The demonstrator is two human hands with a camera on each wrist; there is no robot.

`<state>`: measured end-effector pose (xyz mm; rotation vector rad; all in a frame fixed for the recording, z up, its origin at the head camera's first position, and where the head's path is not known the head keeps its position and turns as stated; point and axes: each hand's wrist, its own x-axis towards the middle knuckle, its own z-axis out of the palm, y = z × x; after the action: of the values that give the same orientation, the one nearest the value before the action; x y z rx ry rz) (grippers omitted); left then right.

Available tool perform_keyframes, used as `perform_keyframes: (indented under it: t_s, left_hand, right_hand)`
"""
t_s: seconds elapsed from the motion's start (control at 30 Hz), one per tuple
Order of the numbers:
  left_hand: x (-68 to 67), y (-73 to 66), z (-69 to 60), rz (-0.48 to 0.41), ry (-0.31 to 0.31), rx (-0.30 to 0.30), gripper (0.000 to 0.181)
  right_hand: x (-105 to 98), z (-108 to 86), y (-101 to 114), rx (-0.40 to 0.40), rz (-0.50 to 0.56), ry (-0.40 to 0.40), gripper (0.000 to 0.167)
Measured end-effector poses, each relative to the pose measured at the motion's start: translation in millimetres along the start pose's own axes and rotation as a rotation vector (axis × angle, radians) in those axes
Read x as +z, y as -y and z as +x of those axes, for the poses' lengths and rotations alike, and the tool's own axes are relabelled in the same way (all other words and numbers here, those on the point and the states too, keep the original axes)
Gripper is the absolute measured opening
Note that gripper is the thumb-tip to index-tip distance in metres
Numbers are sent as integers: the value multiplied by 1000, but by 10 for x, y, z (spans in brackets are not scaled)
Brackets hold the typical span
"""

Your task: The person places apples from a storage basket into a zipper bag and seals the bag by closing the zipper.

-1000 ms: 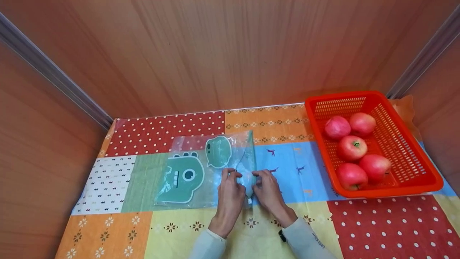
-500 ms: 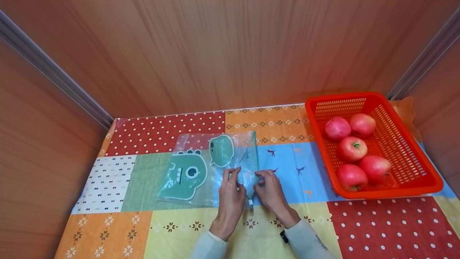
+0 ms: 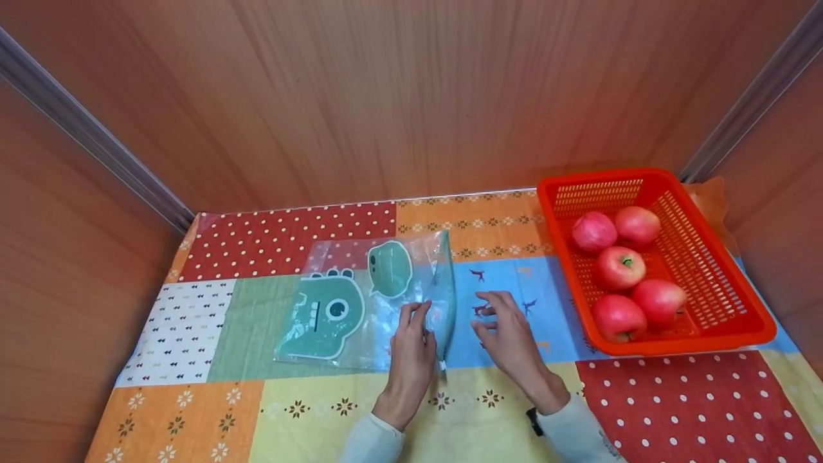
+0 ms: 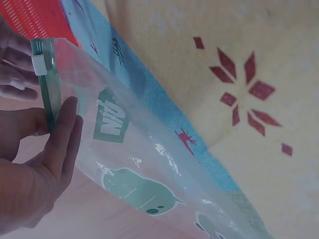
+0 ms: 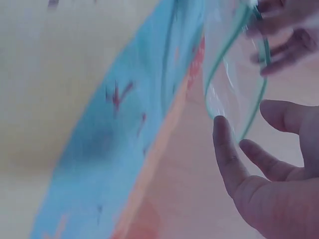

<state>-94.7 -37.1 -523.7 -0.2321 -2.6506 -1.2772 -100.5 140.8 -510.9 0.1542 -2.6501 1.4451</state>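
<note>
A clear zip bag (image 3: pixel 334 321) printed with green cartoon monsters lies on the patchwork cloth, its green-edged mouth facing right. My left hand (image 3: pixel 411 360) pinches the mouth edge between thumb and fingers; in the left wrist view a white slider (image 4: pixel 39 64) sits on the green zip strip just above the fingertips. Seen from the right wrist, the bag's mouth (image 5: pixel 208 94) gapes in a loop, its two green strips apart. My right hand (image 3: pixel 514 344) is right of the mouth, fingers spread and slightly bent, holding nothing.
A red plastic basket (image 3: pixel 714 337) stands on the right side of the cloth (image 3: pixel 321 418). Several red apples (image 3: pixel 620 267) lie inside it. Wood-grain panels (image 3: pixel 386 96) rise behind and at both sides.
My right hand has let go of the bag's mouth edge and moved right, its fingers spreading. My left hand keeps its pinch on the bag. The head view has shifted slightly.
</note>
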Motion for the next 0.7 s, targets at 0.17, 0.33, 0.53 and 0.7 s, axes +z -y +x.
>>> perform_keyframes:
  t_s: [0.17,0.33,0.53,0.7]
  left_hand:
    - [-7,17,-13,-7,-7,11,51]
    - [-11,35,-24,-18,-13,34,52]
    - [-14,33,-24,-29,-8,28,52]
    - [-7,39,-30,-9,-4,21,51]
  right_hand:
    - [-232,-10,-24,31,-34,-16,45]
    - [-439,-13,-51,29,-81,-39,45]
    - [-676,-17,-85,2,-133,-85,42]
    - [-849,-19,-135,23,-136,-101,42]
